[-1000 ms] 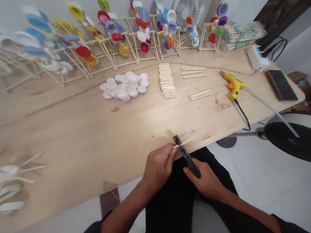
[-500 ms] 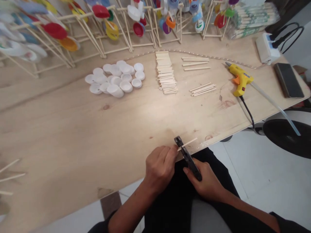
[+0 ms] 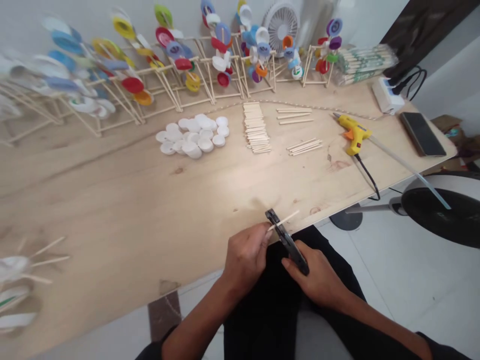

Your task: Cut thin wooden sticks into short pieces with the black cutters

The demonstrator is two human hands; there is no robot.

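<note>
Near the table's front edge, my left hand (image 3: 245, 254) is closed on one end of a thin wooden stick (image 3: 290, 217). My right hand (image 3: 318, 272) grips a dark cutting tool (image 3: 287, 241), perhaps pliers or a cutter; its exact kind is hard to make out. The stick lies across the tool's jaw end, its free tip pointing up and right. Farther back lie a stack of short sticks (image 3: 257, 127), two small groups of sticks, the nearer one (image 3: 304, 147) and the farther one (image 3: 294, 115), and a cluster of white bottle caps (image 3: 192, 149).
Wooden stands with colourful caps (image 3: 183, 64) line the back, beside a small white fan (image 3: 282, 29). To the right are a yellow glue gun (image 3: 353, 132), a power strip (image 3: 387, 96) and a phone (image 3: 422, 133). A cap-and-stick piece (image 3: 14, 270) lies at left.
The view has tilted up and shifted left, so more of the stands and the fan show. Both hands keep their hold on the stick and the tool, almost unmoved.
</note>
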